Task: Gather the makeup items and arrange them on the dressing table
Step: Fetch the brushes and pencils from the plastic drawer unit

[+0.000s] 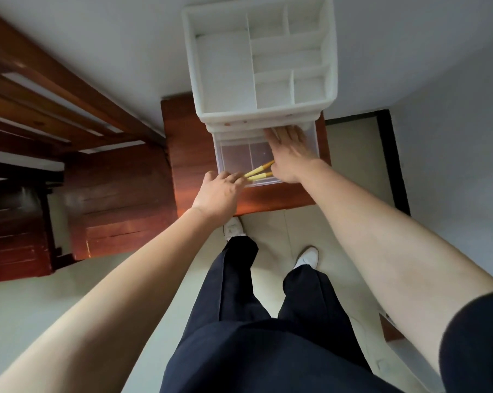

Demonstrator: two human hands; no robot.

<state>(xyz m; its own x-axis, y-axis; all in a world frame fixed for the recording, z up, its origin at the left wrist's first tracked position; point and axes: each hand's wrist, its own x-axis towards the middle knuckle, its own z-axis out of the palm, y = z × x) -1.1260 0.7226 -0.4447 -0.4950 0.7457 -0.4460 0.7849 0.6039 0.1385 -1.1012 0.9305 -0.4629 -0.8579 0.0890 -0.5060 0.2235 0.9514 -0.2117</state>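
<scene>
Where the person stands: at the front edge of a reddish wooden dressing table [268, 199], seen from overhead, both bare arms stretched forward.
Left hand: the left hand [218, 191] hovers at the front left corner of the drawer, its fingers curled round the near ends of two yellow makeup sticks [258, 173].
Right hand: the right hand [289, 154] lies palm down over the right half of the drawer, fingers straight and close together, gripping nothing; the fingertips reach the organizer's front.
Makeup sticks: side by side and slightly splayed, they slant across the drawer's front rim. Their far ends pass under the right hand, and whether that hand touches them cannot be told. Pencils or brushes, the frame does not settle.
Drawer: a clear plastic drawer [234, 157], pulled out toward the person, with a thin divider down its middle.
Organizer: a white plastic organizer [188, 52] stands on the table against a pale wall, its open top split into several compartments.
Below the table: dark trousers [239, 321] and two white shoes [307, 256] on a pale tiled floor [353, 165].
To the left: dark wooden furniture [112, 194] just beside the table.
</scene>
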